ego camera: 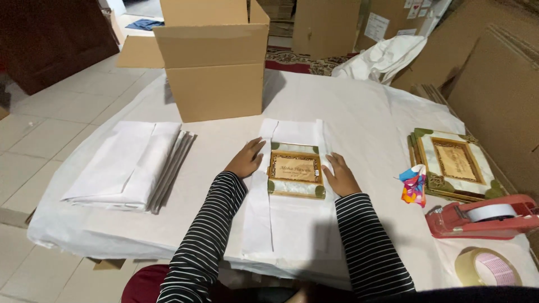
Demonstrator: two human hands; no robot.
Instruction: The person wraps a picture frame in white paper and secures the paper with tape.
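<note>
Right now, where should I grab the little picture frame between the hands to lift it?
Probably by its two short side edges. The frame lies flat on white paper, with the left hand and right hand already beside those edges, so pinch inward from both sides.

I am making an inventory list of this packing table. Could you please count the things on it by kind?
Wooden picture frames with green corners: 2 visible faces, one between the hands, one topping a stack
Open brown cardboard box: 1
Stack of folded white paper sheets: 1
Red tape dispenser: 1
Clear tape roll: 1
Colourful scissors handles: 1
Total: 7
</note>
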